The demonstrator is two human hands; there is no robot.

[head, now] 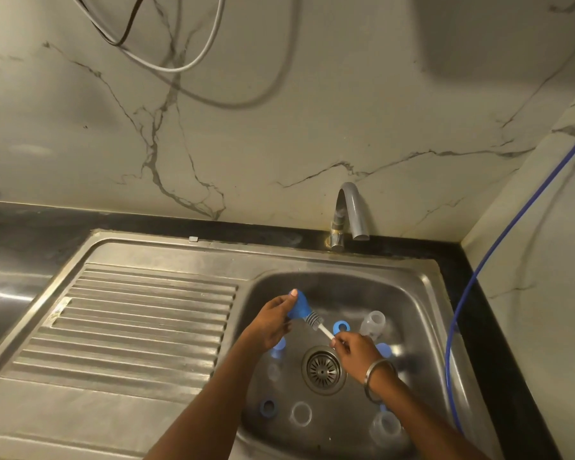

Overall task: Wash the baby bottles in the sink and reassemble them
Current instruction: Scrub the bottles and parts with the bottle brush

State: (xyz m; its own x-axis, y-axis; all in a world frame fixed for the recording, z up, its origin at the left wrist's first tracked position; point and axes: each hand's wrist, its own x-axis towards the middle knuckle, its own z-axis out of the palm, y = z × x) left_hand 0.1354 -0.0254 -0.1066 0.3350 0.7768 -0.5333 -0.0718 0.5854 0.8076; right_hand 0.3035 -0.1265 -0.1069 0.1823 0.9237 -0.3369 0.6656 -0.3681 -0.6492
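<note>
Over the shiny steel sink (pixel 422 293), the left hand (pixel 271 322) is gripping a blue plastic bottle cap (pixel 297 305) with its fingers curled round it. The right hand (pixel 356 351) is pinching the white handle of a small grey brush (pixel 316 322), and the bristles are poking into the cap. A clear baby bottle (pixel 374 323) is lying at the far right of the basin, and blue rings (pixel 341 327) are sitting near the round drain (pixel 323 370).

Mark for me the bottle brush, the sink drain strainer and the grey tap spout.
White-handled bottle brush (pixel 316 322): head view, on its dark bristles.
Round metal drain strainer (pixel 323 370): head view, on its perforated centre.
Grey curved tap spout (pixel 356 210): head view, on the downturned pipe.
</note>
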